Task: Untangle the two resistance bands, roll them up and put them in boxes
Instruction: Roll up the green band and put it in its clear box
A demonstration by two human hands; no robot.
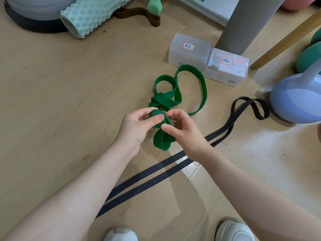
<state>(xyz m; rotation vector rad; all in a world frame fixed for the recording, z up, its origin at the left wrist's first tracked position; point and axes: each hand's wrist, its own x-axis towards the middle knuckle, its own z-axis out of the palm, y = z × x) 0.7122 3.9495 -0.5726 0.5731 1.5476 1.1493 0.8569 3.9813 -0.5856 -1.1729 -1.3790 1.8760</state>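
Left hand (139, 126) and right hand (180, 129) both pinch the green band's (191, 86) rolled near end; roll core hidden by fingers. Black band (156, 173) runs under right forearm.

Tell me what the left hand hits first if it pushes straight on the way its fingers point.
Likely the right hand, just across the green band that the left hand pinches; depth is unclear, so it might pass by it.
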